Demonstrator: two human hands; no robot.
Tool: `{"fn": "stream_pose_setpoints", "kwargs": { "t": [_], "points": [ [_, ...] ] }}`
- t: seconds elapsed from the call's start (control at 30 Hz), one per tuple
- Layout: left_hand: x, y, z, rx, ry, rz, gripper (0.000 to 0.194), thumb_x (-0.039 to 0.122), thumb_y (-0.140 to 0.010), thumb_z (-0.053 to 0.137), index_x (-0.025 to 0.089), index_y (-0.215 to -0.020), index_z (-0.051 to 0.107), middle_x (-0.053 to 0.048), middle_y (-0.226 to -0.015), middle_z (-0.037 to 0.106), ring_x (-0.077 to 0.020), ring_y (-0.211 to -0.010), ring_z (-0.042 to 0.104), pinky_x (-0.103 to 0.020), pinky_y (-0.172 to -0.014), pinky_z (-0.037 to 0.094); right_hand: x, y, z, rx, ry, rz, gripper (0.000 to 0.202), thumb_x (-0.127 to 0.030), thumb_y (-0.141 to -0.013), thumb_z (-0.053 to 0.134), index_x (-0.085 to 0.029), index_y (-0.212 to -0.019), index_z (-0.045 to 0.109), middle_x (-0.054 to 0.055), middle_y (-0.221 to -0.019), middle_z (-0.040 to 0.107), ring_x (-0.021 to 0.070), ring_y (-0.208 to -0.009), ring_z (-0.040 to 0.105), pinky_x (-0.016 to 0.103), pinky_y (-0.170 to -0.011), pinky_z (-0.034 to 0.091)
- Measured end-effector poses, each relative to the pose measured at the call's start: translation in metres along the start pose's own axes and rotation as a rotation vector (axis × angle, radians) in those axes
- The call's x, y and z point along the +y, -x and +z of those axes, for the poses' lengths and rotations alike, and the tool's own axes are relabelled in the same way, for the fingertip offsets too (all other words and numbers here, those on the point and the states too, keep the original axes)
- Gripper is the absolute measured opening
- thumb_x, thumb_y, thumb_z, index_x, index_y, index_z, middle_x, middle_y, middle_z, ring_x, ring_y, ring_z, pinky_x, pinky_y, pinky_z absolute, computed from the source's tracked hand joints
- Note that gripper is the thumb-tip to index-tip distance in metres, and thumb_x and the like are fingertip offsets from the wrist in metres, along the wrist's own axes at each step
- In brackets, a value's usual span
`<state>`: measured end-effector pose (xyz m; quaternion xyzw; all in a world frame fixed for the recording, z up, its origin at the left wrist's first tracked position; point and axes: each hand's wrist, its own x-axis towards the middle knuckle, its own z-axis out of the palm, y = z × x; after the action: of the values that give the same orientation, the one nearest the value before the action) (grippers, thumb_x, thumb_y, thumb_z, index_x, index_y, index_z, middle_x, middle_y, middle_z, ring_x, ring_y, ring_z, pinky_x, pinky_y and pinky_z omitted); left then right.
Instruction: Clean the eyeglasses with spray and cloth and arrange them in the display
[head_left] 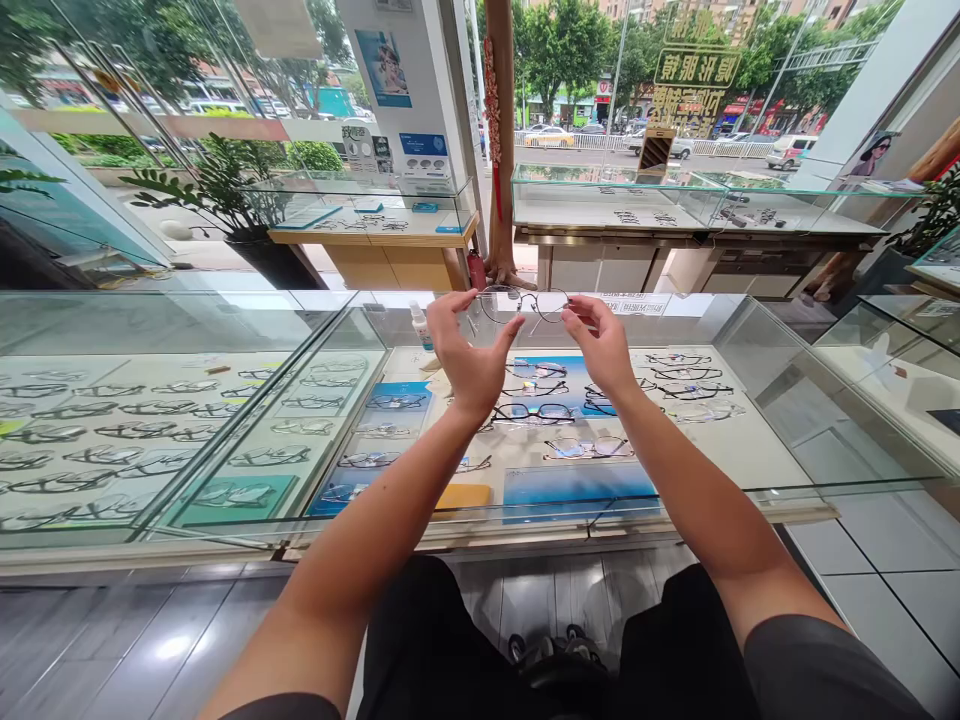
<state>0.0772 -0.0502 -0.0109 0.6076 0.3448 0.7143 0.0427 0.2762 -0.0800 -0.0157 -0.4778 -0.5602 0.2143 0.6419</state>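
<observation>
Both hands held one pair of thin-rimmed glasses (529, 297) in the air above the glass counter (750, 455), in line with the far edge of its top as seen from the head. The left hand (474, 355) had its fingers at the left end of the frame, its thumb raised near the lower part of the left lens. The right hand (602, 345) pinched the outer side of the right lens between thumb and fingers.

Below, inside the counter, black glasses (532, 412) lay between the forearms, and clear glasses (589, 448) lay nearer the front edge. A blue sheet (581, 488) lay along that front edge, with a yellow pad (463, 496) just to its left. More glasses (691, 390) lay in rows towards the far right corner. A spray bottle (421, 327) stood near the far edge, left of the left hand; whether on the glass or under it, one could not tell.
</observation>
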Motion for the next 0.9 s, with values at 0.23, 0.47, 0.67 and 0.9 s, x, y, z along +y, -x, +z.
{"fn": "stream_pose_setpoints", "kwargs": {
  "t": [0.23,0.47,0.67,0.9],
  "points": [
    [-0.001,0.001,0.001,-0.064,0.041,-0.002,0.063,0.054,-0.080,0.097,0.027,-0.128,0.067,-0.011,-0.130,0.070,-0.0324,-0.125,0.066,-0.049,-0.104,0.054,-0.009,0.000,-0.002,0.022,-0.026,-0.028,0.038,-0.060,-0.101,0.067,-0.029,-0.121,0.072,0.011,-0.126,0.082,0.0260,-0.120,0.077,0.048,-0.101,0.065],
    [-0.010,0.003,0.006,-0.173,0.137,-0.089,0.062,0.053,-0.083,0.095,0.031,-0.133,0.067,-0.010,-0.137,0.072,-0.0297,-0.129,0.070,-0.048,-0.105,0.057,-0.018,0.004,-0.001,0.030,-0.150,0.009,0.043,-0.069,-0.104,0.061,-0.031,-0.119,0.075,0.010,-0.120,0.084,0.0271,-0.117,0.081,0.051,-0.101,0.066],
    [-0.020,0.004,0.009,-0.215,0.187,-0.158,0.063,0.057,-0.083,0.094,0.030,-0.134,0.067,-0.013,-0.140,0.072,-0.0308,-0.132,0.071,-0.050,-0.108,0.058,-0.015,0.002,-0.001,-0.073,-0.179,0.009,0.050,-0.074,-0.106,0.053,-0.031,-0.125,0.071,0.010,-0.135,0.081,0.0272,-0.120,0.082,0.050,-0.102,0.067],
    [-0.021,-0.002,0.007,-0.260,0.179,-0.132,0.066,0.058,-0.080,0.096,0.028,-0.133,0.069,-0.012,-0.135,0.074,-0.0300,-0.126,0.072,-0.046,-0.102,0.059,-0.020,-0.004,-0.014,-0.091,-0.169,-0.030,0.035,-0.061,-0.101,0.067,-0.030,-0.116,0.072,0.008,-0.127,0.082,0.0251,-0.118,0.080,0.051,-0.110,0.063]
  ]
}}
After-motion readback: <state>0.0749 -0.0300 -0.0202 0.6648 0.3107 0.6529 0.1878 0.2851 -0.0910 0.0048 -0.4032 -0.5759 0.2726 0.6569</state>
